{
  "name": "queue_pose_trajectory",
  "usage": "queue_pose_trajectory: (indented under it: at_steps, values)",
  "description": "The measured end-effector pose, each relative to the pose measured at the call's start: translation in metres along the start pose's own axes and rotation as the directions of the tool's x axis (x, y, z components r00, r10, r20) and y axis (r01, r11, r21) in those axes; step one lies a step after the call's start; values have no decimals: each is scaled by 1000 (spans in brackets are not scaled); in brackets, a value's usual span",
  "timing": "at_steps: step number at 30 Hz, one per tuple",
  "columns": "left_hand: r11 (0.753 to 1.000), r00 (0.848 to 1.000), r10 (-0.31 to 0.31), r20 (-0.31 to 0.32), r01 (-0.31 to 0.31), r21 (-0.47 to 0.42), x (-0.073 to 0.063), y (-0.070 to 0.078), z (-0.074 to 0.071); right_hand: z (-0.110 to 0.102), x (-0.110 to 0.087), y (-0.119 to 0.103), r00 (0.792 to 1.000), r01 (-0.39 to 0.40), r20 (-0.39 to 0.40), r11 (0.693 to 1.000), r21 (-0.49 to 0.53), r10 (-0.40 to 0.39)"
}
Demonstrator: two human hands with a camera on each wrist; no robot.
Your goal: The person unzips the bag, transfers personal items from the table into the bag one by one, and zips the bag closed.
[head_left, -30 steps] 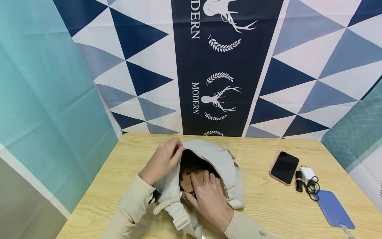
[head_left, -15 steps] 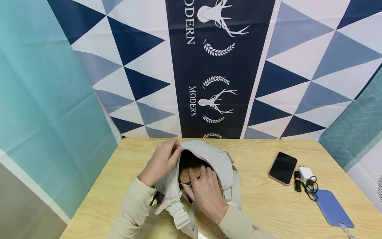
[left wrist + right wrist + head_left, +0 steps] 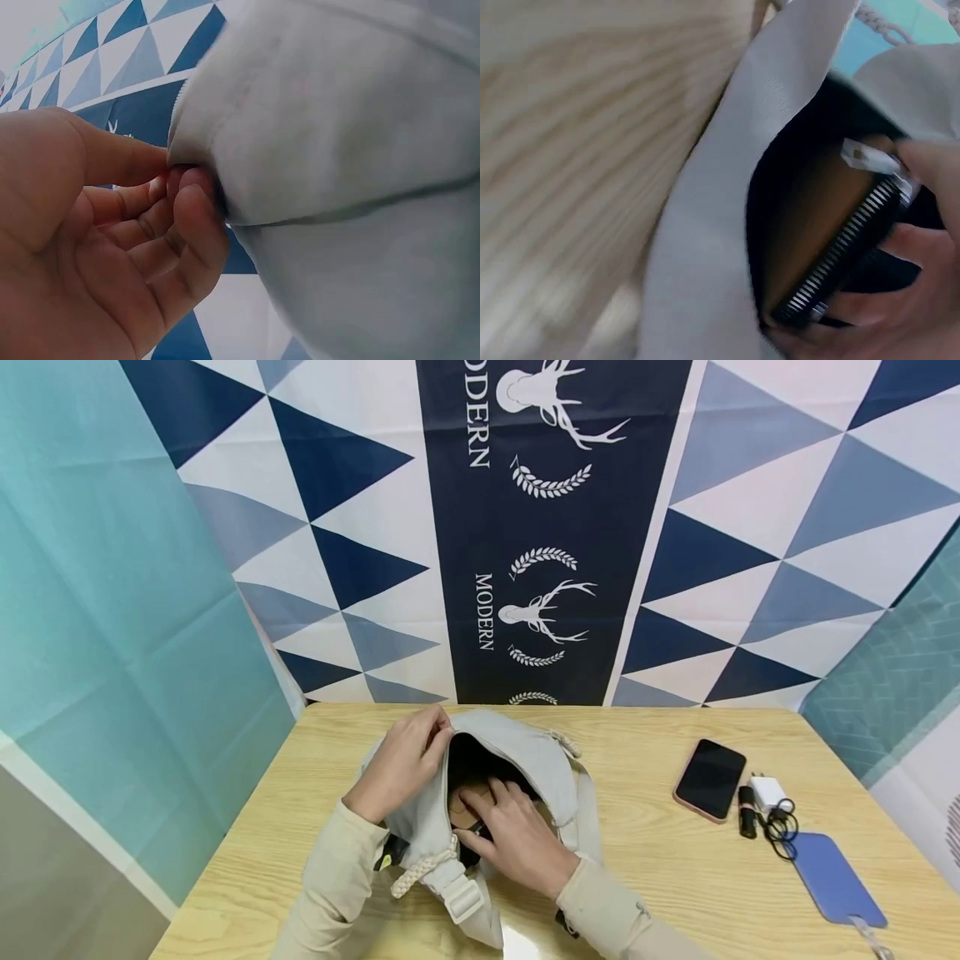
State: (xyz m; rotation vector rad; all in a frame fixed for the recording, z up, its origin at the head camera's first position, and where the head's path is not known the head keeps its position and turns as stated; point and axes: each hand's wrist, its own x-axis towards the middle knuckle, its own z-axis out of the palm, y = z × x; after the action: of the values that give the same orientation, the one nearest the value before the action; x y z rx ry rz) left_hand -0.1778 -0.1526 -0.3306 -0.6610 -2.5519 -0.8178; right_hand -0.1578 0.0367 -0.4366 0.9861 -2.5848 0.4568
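Observation:
A pale grey fabric bag (image 3: 536, 758) lies on the table, its zipped mouth gaping toward me. At the left of that mouth my left hand (image 3: 405, 764) pinches the zipper edge; the left wrist view shows thumb and fingertips on the bag's rim (image 3: 196, 127). My right hand (image 3: 521, 839) reaches into the opening. Inside sits a brown zip wallet (image 3: 462, 810), partly hidden by the hand and the dark interior. Close up, the right thumb and fingers grip the wallet (image 3: 821, 217) around its black zipper (image 3: 844, 244) with silver teeth and a metal pull.
On the right of the wooden table (image 3: 637, 877) lie a phone (image 3: 710, 779), a black tube (image 3: 747, 812), a white charger plug (image 3: 768, 793), a black cable (image 3: 782, 832) and a blue tag (image 3: 838, 878). The bag's strap buckle (image 3: 463, 900) and braided pull (image 3: 422, 872) hang toward me.
My right hand has shifted slightly left within the bag's mouth, and less of the brown wallet shows. The bag's right side has drawn in a little. My left hand keeps its pinch.

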Motion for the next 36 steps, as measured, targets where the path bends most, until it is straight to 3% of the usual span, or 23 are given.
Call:
queue_pose_trajectory:
  at_steps: [9,15,20,26,32,36]
  values:
    - [998,1000,26,-12,-25,54,0,-3,-1,8,-7,10,996,5,93,992,-129,7]
    - [997,1000,14,14,-15,74,0,-4,0,-5,-20,7,996,75,64,973,-220,-62]
    - [994,996,29,87,-38,99,-1,-4,-1,-23,-36,1,986,167,43,967,-193,-162]
    - [987,986,79,148,-99,130,-3,-4,-1,-43,-56,-1,978,209,42,968,-136,-205]
    - [986,974,113,195,-135,102,-4,-5,-1,-56,-79,16,988,152,26,988,-42,-151]
    - [987,970,117,214,-138,83,-3,-4,0,-63,-95,37,995,92,-46,996,-9,-92]
